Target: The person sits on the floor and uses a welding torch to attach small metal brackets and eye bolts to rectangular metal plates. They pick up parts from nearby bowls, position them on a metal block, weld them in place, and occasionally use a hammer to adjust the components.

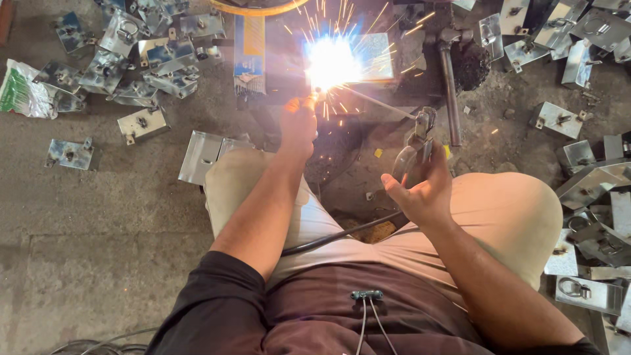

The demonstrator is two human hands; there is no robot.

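Metal plates [141,125] litter floor; hammer [450,85] beside welding arc [330,62].

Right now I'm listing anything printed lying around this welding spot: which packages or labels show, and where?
Box: flat on the ground at top centre, left of the sparks; long rectangle, blue and yellow with a pale end.
Plastic bag: far left edge, beside metal brackets; crumpled, white with green print.
No signs or screens.

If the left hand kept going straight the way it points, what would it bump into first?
Probably the bright welding flash and sparks just beyond the left hand. The glare hides what is under it, so depth is uncertain.
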